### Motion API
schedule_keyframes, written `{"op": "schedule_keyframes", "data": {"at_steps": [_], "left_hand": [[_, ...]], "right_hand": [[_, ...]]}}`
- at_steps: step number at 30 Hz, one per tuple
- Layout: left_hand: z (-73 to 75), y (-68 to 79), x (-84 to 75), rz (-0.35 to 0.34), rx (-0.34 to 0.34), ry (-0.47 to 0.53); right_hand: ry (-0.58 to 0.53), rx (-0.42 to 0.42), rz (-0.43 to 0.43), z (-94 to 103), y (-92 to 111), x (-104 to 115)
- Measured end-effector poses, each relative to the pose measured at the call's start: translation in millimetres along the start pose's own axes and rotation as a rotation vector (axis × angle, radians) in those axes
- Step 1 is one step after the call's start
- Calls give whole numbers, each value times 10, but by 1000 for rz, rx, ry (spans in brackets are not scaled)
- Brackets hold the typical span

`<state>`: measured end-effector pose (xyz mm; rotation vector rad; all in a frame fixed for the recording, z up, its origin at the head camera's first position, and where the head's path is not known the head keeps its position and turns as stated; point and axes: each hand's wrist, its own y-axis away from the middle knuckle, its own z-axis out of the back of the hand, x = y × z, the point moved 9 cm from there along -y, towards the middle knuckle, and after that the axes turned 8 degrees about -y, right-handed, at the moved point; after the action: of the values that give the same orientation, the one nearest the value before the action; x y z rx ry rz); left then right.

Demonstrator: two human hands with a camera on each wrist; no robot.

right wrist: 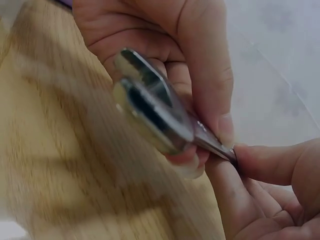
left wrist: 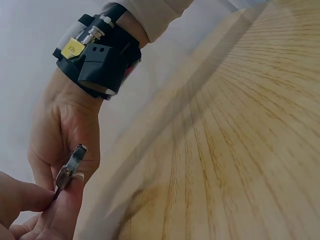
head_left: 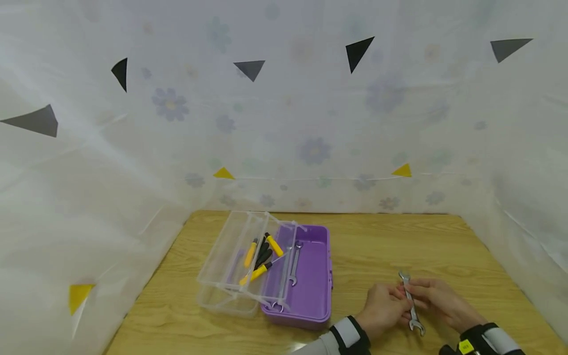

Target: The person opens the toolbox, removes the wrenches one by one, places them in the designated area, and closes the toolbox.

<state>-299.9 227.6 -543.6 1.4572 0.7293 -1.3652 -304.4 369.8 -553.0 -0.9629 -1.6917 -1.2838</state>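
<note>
A silver double open-ended wrench [head_left: 410, 301] is held above the table between both hands, its jaws pointing away from and toward the person. My left hand [head_left: 382, 311] pinches it along the shaft, thumb on one side and fingers on the other, as the right wrist view shows. With thumb and fingertip, my right hand [head_left: 443, 301] pinches the same wrench farther along. In the left wrist view, one end of the wrench [left wrist: 70, 167] sticks up from the fingers. The near open end of the wrench [right wrist: 150, 107] looms large and blurred in the right wrist view.
Left of the hands stands an open purple toolbox [head_left: 312, 296], its clear plastic lid [head_left: 222, 261] swung leftward. Another wrench [head_left: 295, 266] lies inside. Screwdrivers with yellow and black handles [head_left: 250, 252] show through the clear plastic. White sheeting [head_left: 310, 123] surrounds the wooden table [head_left: 372, 241].
</note>
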Motion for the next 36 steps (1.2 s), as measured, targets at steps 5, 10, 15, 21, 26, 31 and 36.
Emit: {"op": "schedule_keyframes", "data": {"at_steps": [5,10,15,21,26,31,36], "left_hand": [[-64,-16,68,14,9,12],[-154,-25,115,49,21,54],[-216,-36,170,82,14,40],[-266,-39,201,106,7,49],[-284,-35,188,108,0,46],[-315,-46,169,94,43,-44],[-337,-51,125,76,86,-163]], "right_hand": [[35,-9,9,35,8,-34],[98,-69,5,136,34,-67],[164,-157,1,228,52,-103],[236,-306,-9,321,87,-124],[306,-326,-18,339,95,-112],[400,-312,-31,339,102,-68],[520,-299,-25,343,94,-10]]}}
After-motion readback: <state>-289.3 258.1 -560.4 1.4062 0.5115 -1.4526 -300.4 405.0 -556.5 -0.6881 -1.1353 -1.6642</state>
